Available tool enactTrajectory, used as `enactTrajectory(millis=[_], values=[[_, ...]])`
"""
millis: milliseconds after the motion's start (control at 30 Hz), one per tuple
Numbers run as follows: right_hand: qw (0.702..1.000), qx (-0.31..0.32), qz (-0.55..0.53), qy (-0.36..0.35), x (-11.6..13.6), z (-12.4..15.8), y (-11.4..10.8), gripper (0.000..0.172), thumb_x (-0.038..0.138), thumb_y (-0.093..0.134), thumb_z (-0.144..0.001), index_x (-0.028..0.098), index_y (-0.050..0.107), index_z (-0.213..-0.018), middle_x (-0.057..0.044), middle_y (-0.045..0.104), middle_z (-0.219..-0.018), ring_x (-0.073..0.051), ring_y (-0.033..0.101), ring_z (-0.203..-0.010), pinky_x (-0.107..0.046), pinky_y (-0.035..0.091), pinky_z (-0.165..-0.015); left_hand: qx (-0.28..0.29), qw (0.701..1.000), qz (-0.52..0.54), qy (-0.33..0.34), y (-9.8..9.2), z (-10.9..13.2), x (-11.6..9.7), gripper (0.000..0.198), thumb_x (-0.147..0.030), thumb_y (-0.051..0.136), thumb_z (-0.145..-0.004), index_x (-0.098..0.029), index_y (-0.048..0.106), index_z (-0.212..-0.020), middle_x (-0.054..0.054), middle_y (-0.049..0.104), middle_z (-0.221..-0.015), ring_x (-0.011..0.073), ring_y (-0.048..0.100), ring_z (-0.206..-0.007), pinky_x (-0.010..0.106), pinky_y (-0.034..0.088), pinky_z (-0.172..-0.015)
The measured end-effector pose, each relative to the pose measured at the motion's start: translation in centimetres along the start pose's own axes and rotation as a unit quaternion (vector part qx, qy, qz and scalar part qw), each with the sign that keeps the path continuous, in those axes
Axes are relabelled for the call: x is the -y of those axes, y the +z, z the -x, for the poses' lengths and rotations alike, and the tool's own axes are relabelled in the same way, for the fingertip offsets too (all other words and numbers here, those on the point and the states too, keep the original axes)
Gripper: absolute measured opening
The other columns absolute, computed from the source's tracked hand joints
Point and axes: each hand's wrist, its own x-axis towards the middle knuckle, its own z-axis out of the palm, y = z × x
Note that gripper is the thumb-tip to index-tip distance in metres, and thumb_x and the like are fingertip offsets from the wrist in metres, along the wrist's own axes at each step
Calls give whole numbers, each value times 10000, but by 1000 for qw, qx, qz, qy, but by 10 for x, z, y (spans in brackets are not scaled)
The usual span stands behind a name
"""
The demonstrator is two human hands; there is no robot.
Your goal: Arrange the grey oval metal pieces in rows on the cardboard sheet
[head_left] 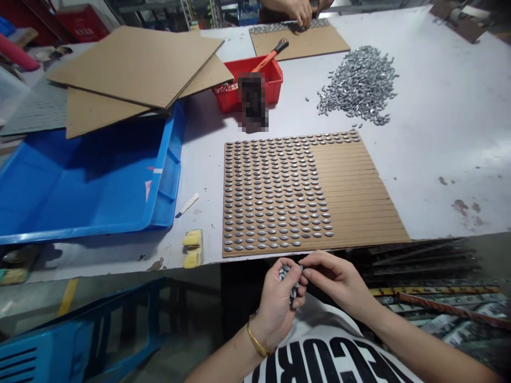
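Cupped in my left hand (281, 298) is a handful of small silver oval metal pieces (294, 291), its fingers curled around them. My right hand (335, 279) meets it at the thumb, thumb and forefinger pinched together; a small piece seems to be at their tips, mostly hidden. Just beyond both hands lies a cardboard sheet (359, 197) ruled with lines. Rows of the same oval pieces (275, 197) cover its left and middle part, and two rows at the far edge run on to the right. A loose pile of these pieces (359, 80) sits farther back on the table.
At left stands a blue bin (159, 175) with cardboard sheets (136, 64) across it. A red tray (273, 80) holds an orange-handled tool (271, 56). A yellow block (193, 249) lies at the table's front edge. Opposite, another person's hand (299, 11) works over a second cardboard (299, 45).
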Motion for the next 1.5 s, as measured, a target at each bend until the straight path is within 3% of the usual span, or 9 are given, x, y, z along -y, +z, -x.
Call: enactTrajectory(millis=[100,233,367,567,867,1033,1167,1267,1500], values=[[998,-52,-36,-12,-6,5,6,126,241,558,-892,196,646,-970,-44,631,-879,-140,619,-776,-233,527,-663,-6,1000,-12,2,4,-1,5,261,-363,639,-821,-172,464,-795,-27,486,-668,38,386,-521,158,177,-417],[989,-70,81,-105,-11,9,1,223,165,502,-908,212,649,-1069,-76,624,-986,-159,613,-910,-261,527,-767,-10,999,-43,10,6,-3,8,252,-367,650,-810,-148,526,-812,-15,488,-683,42,391,-537,160,181,-415],[967,-56,186,-163,-15,9,-14,316,113,472,-905,228,620,-1160,-84,613,-1011,-156,608,-915,-258,527,-759,0,999,-49,-1,8,-6,3,248,-366,653,-802,-145,568,-876,-15,491,-683,44,390,-528,158,178,-406],[913,-101,288,-269,-21,-13,-29,369,25,517,-850,219,594,-1154,-77,633,-965,-161,590,-873,-285,525,-741,-18,999,-7,-37,6,-8,2,350,-410,539,-834,-119,606,-1015,29,542,-734,76,456,-536,170,222,-392],[863,-63,413,-284,-26,-29,-30,279,94,453,-886,191,632,-1077,-92,648,-968,-176,595,-876,-307,535,-754,-5,999,-31,-35,0,-4,4,316,-317,550,-846,-123,589,-1091,45,578,-761,79,479,-549,167,245,-403],[866,-49,418,-271,-20,-27,-31,284,76,457,-873,175,625,-1079,-102,637,-981,-191,584,-907,-328,534,-786,11,999,-22,-41,2,-6,1,339,-284,590,-829,-109,592,-1120,59,583,-810,79,495,-578,165,277,-411],[897,-57,359,-250,-12,-18,-33,333,83,472,-879,202,586,-1168,-100,623,-1045,-179,588,-939,-304,531,-786,17,999,2,-48,3,-4,-2,349,-302,611,-827,-115,594,-1121,50,567,-809,69,490,-582,155,275,-414],[920,-20,312,-236,-3,-11,-32,322,128,499,-879,217,586,-1176,-96,617,-1051,-176,588,-922,-301,528,-768,29,998,17,-57,5,-4,-4,278,-316,598,-839,-119,610,-1035,25,529,-772,55,471,-566,146,239,-402],[904,21,346,-248,-2,-8,-31,227,151,525,-879,201,633,-1073,-90,621,-1006,-177,560,-888,-315,508,-743,-2,995,26,-101,8,-9,2,188,-309,579,-815,-121,575,-825,15,510,-695,65,458,-511,159,197,-375]])
